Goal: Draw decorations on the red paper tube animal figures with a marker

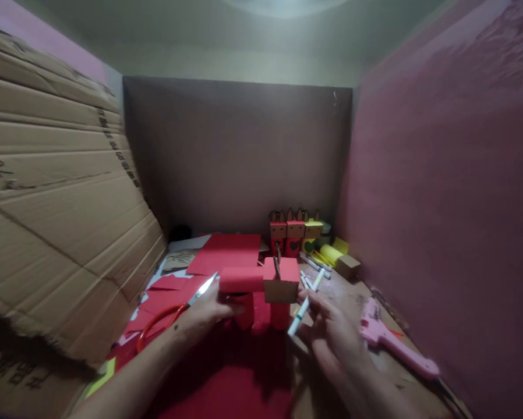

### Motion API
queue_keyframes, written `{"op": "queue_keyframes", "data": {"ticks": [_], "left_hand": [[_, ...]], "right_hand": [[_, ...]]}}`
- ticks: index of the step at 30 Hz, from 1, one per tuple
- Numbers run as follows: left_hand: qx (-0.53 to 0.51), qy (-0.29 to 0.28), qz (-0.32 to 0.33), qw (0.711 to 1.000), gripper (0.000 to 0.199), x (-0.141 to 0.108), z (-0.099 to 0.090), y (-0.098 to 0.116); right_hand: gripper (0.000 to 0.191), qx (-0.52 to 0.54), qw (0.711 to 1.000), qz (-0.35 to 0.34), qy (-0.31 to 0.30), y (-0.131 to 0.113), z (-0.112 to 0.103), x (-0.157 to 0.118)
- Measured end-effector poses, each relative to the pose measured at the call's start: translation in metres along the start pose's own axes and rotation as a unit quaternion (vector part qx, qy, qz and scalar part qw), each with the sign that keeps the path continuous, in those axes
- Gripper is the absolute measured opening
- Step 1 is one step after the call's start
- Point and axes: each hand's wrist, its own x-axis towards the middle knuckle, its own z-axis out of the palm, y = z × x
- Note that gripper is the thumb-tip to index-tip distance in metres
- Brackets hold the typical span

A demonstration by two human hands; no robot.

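A red paper figure [281, 279] with a boxy cardboard-faced head and a rolled red body stands in the middle of the table. My left hand [211, 305] is closed round the left end of its red body, fingers partly hidden beneath. In my right hand [327, 323] is a white marker [306, 305] with a green band, held slanted between thumb and fingers, beside the right side of the head. Scissors [174, 311] with red handles lie by my left hand, blades pointing up to the right.
Several finished figures [293, 230] stand at the back. Red paper sheets [226, 253] lie at the left. Loose markers, a yellow roll [331, 254] and a pink glue gun [396, 343] are at the right. Cardboard [60, 192] rises at the left, a pink wall at the right.
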Motion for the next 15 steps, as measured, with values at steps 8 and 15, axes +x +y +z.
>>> {"op": "queue_keyframes", "data": {"ticks": [8,15], "left_hand": [[-0.053,0.065,0.034,0.996,0.061,-0.032,0.021,0.006],[-0.001,0.139,-0.006,0.99,0.044,-0.032,0.046,-0.021]], "right_hand": [[0.017,-0.005,0.999,0.025,-0.047,-0.003,0.016,0.042],[0.036,-0.03,0.994,0.049,-0.09,0.002,0.037,0.062]]}}
